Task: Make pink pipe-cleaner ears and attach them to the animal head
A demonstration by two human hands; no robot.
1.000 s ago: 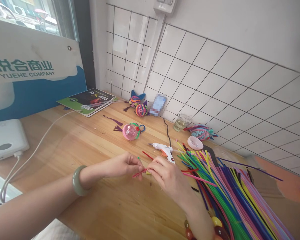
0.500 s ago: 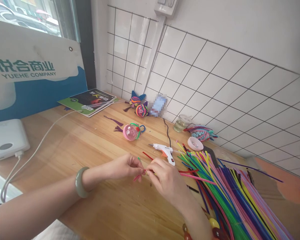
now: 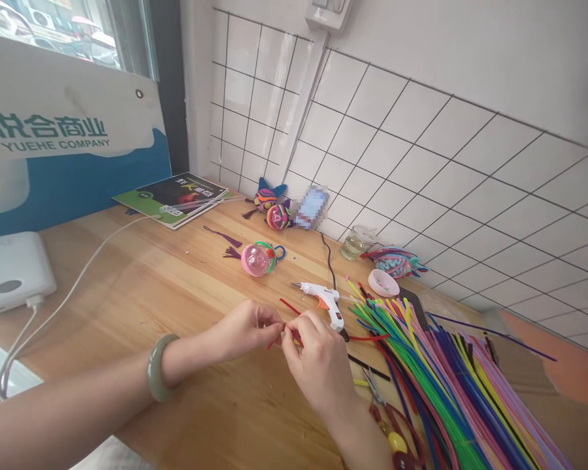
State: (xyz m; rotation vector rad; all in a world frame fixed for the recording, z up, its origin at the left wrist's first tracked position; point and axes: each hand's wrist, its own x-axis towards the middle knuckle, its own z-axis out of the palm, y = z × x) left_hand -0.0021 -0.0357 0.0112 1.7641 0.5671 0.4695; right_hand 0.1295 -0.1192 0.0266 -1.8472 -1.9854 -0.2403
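Note:
My left hand (image 3: 255, 329) is closed in a pinch above the wooden table, fingertips meeting those of my right hand (image 3: 316, 356). Between them is a pipe cleaner (image 3: 273, 343), of which a short red end pokes out below the left fingers. A bit of yellow shows inside the right fingers; the rest is hidden. Just beyond the right hand lies a white glue gun (image 3: 323, 300). Scissors (image 3: 375, 388) lie beside my right wrist, partly covered by it. Farther back sits a clear and pink ball (image 3: 257, 260) with a green trim and a blue loop.
A thick bundle of coloured pipe cleaners (image 3: 441, 378) spreads over the right side. Behind it stand a small pink dish (image 3: 383, 282), a glass jar (image 3: 355, 243) and a decorated fish (image 3: 396, 261). A booklet (image 3: 176, 199) and a white power bank (image 3: 14, 274) with a cable lie left.
My right hand has shifted slightly left and down, uncovering the scissors. The long pink strand that stuck out right of it, and the green tip by the left fingers, no longer show.

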